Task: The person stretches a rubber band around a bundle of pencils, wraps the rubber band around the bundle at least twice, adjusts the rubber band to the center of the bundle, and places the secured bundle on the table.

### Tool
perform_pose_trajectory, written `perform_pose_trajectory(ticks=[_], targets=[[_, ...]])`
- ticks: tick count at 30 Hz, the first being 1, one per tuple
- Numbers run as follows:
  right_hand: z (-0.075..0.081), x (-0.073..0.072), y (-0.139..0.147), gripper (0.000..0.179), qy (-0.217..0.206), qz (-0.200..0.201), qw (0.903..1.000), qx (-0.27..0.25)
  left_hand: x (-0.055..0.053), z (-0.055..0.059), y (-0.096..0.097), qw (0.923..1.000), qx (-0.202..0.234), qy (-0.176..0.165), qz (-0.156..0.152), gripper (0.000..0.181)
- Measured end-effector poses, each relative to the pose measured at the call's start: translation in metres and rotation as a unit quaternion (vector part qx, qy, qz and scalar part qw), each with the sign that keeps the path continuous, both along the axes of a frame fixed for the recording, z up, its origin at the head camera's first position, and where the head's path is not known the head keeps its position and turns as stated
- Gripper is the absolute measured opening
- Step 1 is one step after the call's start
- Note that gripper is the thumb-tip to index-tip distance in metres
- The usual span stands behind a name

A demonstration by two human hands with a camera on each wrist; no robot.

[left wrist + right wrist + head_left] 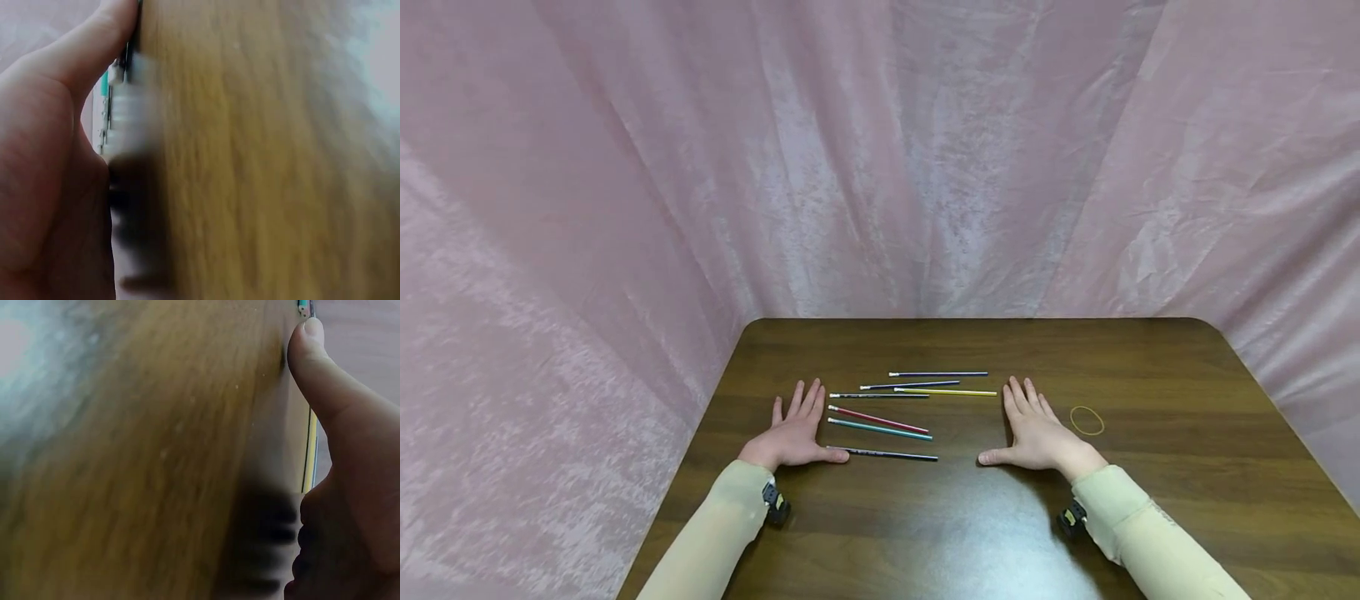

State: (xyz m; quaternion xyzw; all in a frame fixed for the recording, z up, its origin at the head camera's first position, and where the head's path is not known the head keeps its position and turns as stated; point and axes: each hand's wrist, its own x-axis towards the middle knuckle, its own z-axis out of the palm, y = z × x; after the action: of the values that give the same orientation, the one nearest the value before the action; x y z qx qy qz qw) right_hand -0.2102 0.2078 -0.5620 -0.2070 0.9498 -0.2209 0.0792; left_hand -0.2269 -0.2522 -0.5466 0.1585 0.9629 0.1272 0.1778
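Note:
Several pencils lie roughly side by side on the brown table (pixel 955 525) in the head view. From the back come a dark blue pencil (pixel 938 374), a second dark blue pencil (pixel 925 384), a yellow pencil (pixel 962 392), a black pencil (pixel 876 396), a red pencil (pixel 880 418), a teal pencil (pixel 880 428) and a front black pencil (pixel 895 455). My left hand (pixel 792 435) rests with fingers spread at their left ends, its thumb overlapping the front black pencil's end. To their right, my right hand (pixel 1037 435) lies with straight fingers, holding nothing.
A thin yellow rubber band (pixel 1086 407) lies to the right of my right hand. Pink curtain fabric (pixel 880 167) hangs behind the table's far edge and along both sides. Glare shows on the tabletop near the front.

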Motion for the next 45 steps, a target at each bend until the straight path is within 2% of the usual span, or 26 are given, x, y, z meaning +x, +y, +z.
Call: perform_pose_trajectory(ticks=[5,10,17,19,20,21,24,26,31,35,38,41,45], targets=[[-0.016,-0.007,-0.006,0.148,0.006,-0.008,0.9999,0.013,-0.001,-0.001,0.006,0.9999,0.015,0.006,0.000,0.136],[-0.021,-0.009,-0.015,0.150,0.006,-0.011,0.9999,0.004,-0.002,-0.002,0.012,0.9999,0.009,0.010,0.010,0.136],[-0.013,-0.003,-0.030,0.152,-0.003,0.002,1.0000,0.000,-0.001,-0.002,0.022,0.9994,0.028,0.013,0.012,0.135],[-0.009,0.000,-0.035,0.152,-0.004,0.010,0.9999,-0.006,-0.004,-0.010,0.024,0.9988,0.044,0.020,0.006,0.135],[-0.009,0.000,-0.038,0.152,-0.003,0.014,0.9998,-0.012,-0.004,-0.009,0.026,0.9987,0.046,0.020,0.006,0.135],[-0.007,0.001,-0.040,0.151,-0.004,0.018,0.9996,-0.019,-0.003,-0.007,0.029,0.9990,0.039,0.019,0.008,0.134],[-0.009,0.001,-0.045,0.148,0.002,0.028,0.9994,-0.023,-0.004,-0.008,0.037,0.9992,0.032,0.022,0.008,0.132],[-0.004,0.002,-0.049,0.146,-0.004,0.028,0.9993,-0.022,-0.002,-0.002,0.044,0.9997,0.017,0.016,0.012,0.131],[0.003,0.004,-0.055,0.145,-0.018,0.014,0.9997,-0.005,-0.004,-0.007,0.059,0.9996,0.005,0.021,0.016,0.129],[-0.013,-0.005,-0.054,0.146,-0.004,0.004,1.0000,0.007,-0.011,-0.020,0.068,0.9995,0.005,0.021,0.021,0.130],[-0.020,-0.012,-0.051,0.146,0.006,-0.003,1.0000,0.006,-0.014,-0.024,0.075,0.9997,0.007,0.019,0.011,0.130],[-0.019,-0.016,-0.045,0.145,0.006,-0.011,0.9998,0.014,-0.010,-0.015,0.079,0.9998,0.002,0.021,0.001,0.128],[-0.010,-0.022,-0.035,0.146,-0.001,-0.022,0.9997,0.014,-0.009,-0.005,0.079,0.9998,0.005,0.013,0.014,0.129]])
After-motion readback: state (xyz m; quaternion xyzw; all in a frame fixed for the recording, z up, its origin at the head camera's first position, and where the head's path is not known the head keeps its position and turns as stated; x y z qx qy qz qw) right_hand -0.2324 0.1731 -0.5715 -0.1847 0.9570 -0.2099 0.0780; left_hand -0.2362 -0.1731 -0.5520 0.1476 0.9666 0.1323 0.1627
